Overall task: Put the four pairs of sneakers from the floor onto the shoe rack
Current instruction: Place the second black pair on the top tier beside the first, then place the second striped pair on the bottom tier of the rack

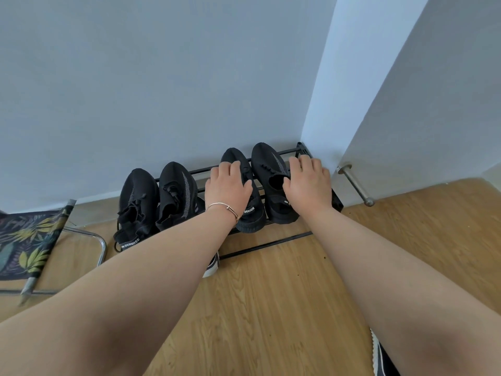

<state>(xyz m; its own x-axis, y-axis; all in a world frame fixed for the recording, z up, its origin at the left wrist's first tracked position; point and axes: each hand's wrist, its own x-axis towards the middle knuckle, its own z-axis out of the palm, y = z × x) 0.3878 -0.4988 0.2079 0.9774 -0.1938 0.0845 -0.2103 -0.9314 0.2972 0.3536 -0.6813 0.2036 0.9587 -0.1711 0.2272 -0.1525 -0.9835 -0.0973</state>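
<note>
A low black metal shoe rack [271,242] stands against the wall. Two pairs of black knit sneakers sit on its top tier, toes to the wall. My left hand [227,185] lies over the left shoe of the right pair [250,213], fingers wrapped on its upper. My right hand [309,183] grips the right shoe of that pair [268,164] at its collar. The left pair [160,196] rests untouched at the rack's left end. A white-soled sneaker [212,265] peeks out under my left forearm, and another shoe [379,356] lies at the bottom right.
A folding stool with a leaf-print fabric seat [24,245] and chrome legs stands left of the rack. A metal door stop [355,184] juts from the white door at right. Wood floor [271,308] spreads in front of the rack.
</note>
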